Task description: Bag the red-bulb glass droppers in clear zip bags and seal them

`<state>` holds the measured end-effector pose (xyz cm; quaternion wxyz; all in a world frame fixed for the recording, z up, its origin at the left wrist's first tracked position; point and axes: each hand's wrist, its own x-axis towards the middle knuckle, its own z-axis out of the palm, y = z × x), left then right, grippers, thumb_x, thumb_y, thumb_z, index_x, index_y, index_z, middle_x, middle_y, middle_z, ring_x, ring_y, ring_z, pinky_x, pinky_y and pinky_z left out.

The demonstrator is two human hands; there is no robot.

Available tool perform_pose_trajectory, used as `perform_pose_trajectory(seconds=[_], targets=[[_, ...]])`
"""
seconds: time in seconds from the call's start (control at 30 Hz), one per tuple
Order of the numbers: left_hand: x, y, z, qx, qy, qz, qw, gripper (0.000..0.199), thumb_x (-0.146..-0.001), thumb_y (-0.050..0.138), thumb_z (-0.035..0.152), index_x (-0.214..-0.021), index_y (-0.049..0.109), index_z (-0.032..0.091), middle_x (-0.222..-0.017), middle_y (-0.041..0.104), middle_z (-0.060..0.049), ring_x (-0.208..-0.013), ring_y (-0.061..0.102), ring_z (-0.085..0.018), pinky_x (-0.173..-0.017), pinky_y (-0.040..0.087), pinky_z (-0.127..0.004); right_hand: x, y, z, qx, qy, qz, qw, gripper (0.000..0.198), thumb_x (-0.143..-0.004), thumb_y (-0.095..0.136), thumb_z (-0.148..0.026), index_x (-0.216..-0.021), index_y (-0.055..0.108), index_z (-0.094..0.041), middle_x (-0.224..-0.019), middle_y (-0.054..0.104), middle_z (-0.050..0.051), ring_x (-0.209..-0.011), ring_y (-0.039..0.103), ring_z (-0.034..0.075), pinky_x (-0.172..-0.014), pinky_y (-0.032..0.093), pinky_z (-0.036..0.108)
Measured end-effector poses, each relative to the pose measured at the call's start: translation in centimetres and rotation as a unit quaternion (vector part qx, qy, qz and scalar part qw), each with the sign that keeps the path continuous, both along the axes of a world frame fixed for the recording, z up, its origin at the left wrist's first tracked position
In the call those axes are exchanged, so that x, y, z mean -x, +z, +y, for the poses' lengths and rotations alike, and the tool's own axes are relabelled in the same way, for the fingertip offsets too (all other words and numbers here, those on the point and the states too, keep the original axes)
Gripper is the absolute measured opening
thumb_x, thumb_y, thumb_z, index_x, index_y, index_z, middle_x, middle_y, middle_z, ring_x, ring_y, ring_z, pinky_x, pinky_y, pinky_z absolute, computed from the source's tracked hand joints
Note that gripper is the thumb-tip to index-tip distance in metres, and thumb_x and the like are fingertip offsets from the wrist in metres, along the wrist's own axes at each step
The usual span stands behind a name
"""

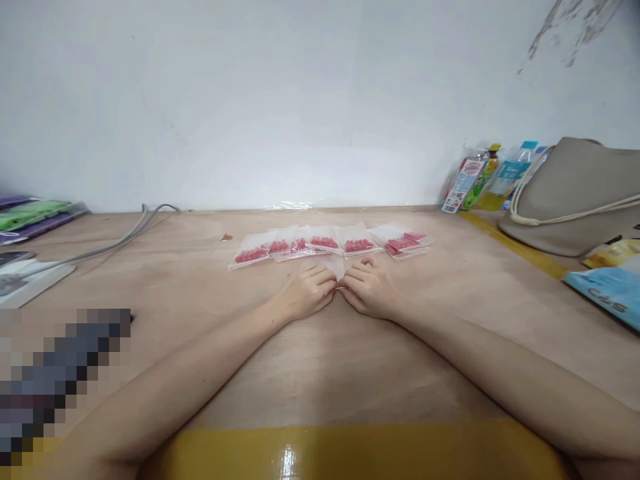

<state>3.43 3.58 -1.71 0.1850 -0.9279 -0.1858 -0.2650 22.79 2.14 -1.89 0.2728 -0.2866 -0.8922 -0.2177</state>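
My left hand (314, 291) and my right hand (369, 288) meet at the middle of the table, fingertips nearly touching. Both are closed in a pinch on a small clear plastic bag (339, 265), whose near edge shows as a thin line between the thumbs. Fingers cover much of this bag, and what it contains cannot be made out. Just beyond the hands, several clear bags of small red pieces (323, 241) lie in an overlapping row. The rightmost bags (404, 242) are stacked at angles.
A small brown scrap (227, 237) lies left of the row. Grey cable (117, 243) runs to a white box (43, 280) at left, near green and purple packs (40, 217). Bottles (510, 173), a carton (464, 185), a grey-beige bag (575, 193) and a blue packet (607, 297) stand or lie at right.
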Motion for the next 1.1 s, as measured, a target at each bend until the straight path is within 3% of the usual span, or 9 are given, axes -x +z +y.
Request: perform_pose_trajectory(seconds=[0.3,0.53,0.8,1.0,1.1], targets=[[0.8,0.3,-0.3,-0.031,-0.01,-0.051,0.998,0.015,-0.086,0.047,0.016,-0.078,0.059,0.015,-0.079,0.065,-0.004,-0.072,0.057,-0.015,-0.07,0.045,-0.03,-0.3,0.2,0.0,-0.026,0.01,0.013,1.0,0.022,-0.087,0.044,-0.022,-0.071,0.057,-0.016,-0.069,0.06,0.003,-0.07,0.05,0.015,-0.076,0.029,0.033],[3.2,0.7,-0.6,-0.039,-0.001,-0.061,0.997,0.011,-0.085,0.049,0.015,-0.078,0.057,0.016,-0.076,0.063,-0.004,-0.069,0.055,-0.015,-0.067,0.043,-0.029,-1.0,0.2,0.0,-0.024,0.004,0.036,0.999,0.017,-0.085,0.047,-0.02,-0.069,0.054,-0.016,-0.067,0.06,0.001,-0.067,0.05,0.013,-0.076,0.028,0.032],[5.3,0.2,-0.7,-0.003,0.016,-0.064,0.998,0.011,-0.086,0.051,0.019,-0.076,0.056,0.017,-0.073,0.061,-0.003,-0.068,0.054,-0.015,-0.066,0.043,-0.029,-1.0,0.1,0.0,-0.002,-0.002,0.032,0.999,0.015,-0.083,0.048,-0.019,-0.07,0.055,-0.017,-0.069,0.061,0.001,-0.068,0.051,0.013,-0.079,0.027,0.033],[7.6,0.2,-0.3,0.0,0.076,-0.119,0.99,0.02,-0.087,0.052,0.024,-0.068,0.055,0.017,-0.063,0.054,-0.001,-0.06,0.051,-0.013,-0.058,0.041,-0.026,-4.2,0.0,0.8,0.009,-0.068,0.072,0.995,0.016,-0.083,0.05,-0.019,-0.069,0.056,-0.017,-0.07,0.064,0.002,-0.069,0.054,0.015,-0.079,0.028,0.034],[7.9,0.1,-0.4,0.038,0.076,-0.121,0.989,0.019,-0.087,0.053,0.025,-0.07,0.055,0.017,-0.066,0.056,-0.001,-0.06,0.051,-0.012,-0.057,0.041,-0.024,-4.6,-0.1,0.9,0.038,-0.051,0.077,0.995,0.013,-0.083,0.052,-0.023,-0.072,0.057,-0.018,-0.074,0.065,0.002,-0.074,0.056,0.016,-0.078,0.03,0.034]])
